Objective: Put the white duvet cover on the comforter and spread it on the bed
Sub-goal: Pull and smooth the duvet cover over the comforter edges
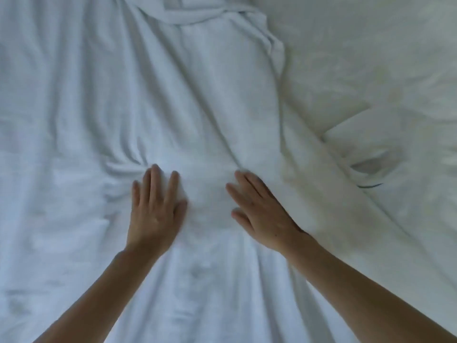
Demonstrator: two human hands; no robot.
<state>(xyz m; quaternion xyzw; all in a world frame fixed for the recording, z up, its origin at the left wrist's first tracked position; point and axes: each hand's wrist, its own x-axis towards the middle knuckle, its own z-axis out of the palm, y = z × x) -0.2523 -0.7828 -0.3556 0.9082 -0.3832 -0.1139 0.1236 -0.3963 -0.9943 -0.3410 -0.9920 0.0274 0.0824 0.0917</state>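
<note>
Both hands, left hand and right hand, press flat with straight fingers on the wrinkled white duvet cover; the cream, puffy comforter lies along its right edge.

Small dark mark on the cream fabric at the right.

Left hand flat, palm down, fingers straight and slightly spread, pointing away from the body, thumb out toward the other hand. Right hand just beside it, also flat and palm down, fingers together, angled toward the left. Both forearms bare, reaching forward and converging from the lower corners.
</note>
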